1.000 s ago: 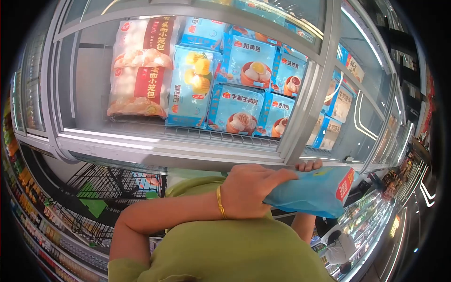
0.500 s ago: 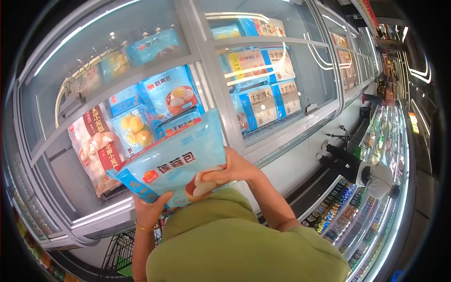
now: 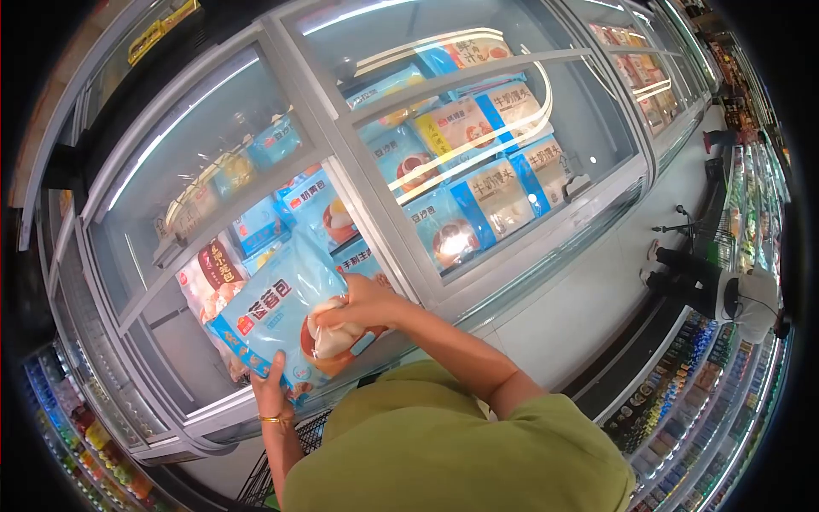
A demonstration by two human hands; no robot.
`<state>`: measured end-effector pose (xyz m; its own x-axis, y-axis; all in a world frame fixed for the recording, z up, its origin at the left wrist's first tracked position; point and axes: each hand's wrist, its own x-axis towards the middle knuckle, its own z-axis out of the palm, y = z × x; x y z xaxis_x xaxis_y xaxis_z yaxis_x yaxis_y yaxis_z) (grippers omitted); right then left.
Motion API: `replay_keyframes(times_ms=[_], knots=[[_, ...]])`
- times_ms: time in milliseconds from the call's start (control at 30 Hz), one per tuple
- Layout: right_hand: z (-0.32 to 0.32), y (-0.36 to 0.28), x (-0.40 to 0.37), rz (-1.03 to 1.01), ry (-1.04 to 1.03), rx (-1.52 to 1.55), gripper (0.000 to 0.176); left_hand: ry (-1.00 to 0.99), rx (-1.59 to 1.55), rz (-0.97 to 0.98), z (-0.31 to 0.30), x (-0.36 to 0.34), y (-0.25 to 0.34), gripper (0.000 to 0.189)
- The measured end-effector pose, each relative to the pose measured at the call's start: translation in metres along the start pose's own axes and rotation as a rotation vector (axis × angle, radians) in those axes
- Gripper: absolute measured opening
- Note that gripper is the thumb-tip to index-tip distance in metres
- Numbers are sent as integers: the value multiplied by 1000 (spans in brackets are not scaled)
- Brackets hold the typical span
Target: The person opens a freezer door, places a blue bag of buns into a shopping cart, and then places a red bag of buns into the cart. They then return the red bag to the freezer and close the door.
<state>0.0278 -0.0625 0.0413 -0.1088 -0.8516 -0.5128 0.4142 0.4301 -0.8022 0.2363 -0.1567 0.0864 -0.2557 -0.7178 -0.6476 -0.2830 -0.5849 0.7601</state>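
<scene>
A light blue bag of frozen buns is held between my two hands, tilted in front of the open freezer section, its printed face toward me. My left hand grips the lower left corner, thumb on the front and fingers hidden behind. My right hand clasps the right edge, thumb lying across the bun picture. Behind the bag, a red and white bag of small buns lies on the left, and more blue bun bags are stacked beyond, partly covered by the held bag.
Sliding glass lids with metal frames cover the neighbouring section, where bags of milk buns lie. A shopping cart is below by my left arm. Far right, a person stands in the aisle near lit shelves.
The bag has been lowered and tipped back, so more of its front shows, and both hands have moved with it. My view has shifted, with the freezer sitting further right.
</scene>
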Motion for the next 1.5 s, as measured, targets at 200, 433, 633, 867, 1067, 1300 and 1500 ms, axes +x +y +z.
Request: replay_keyframes(times_ms=[200,433,633,867,1067,1300,1500], knots=[[-2,56,20,-103,-19,292,70,45,63,-100,2,6,-14,38],[-13,39,18,-114,-104,281,59,127,73,-50,19,-6,-5,35],[-5,49,20,-99,-107,204,62,165,44,-48,2,-13,-27,35],[-15,38,13,-91,-129,153,56,261,36,-24,22,-30,-27,43],[-17,32,-1,-106,-67,208,45,280,72,67,21,-34,-29,43],[-23,34,4,21,-221,211,55,312,75,32,19,-37,-29,41],[-11,43,6,-221,-84,286,49,295,108,64,7,-28,-44,43]])
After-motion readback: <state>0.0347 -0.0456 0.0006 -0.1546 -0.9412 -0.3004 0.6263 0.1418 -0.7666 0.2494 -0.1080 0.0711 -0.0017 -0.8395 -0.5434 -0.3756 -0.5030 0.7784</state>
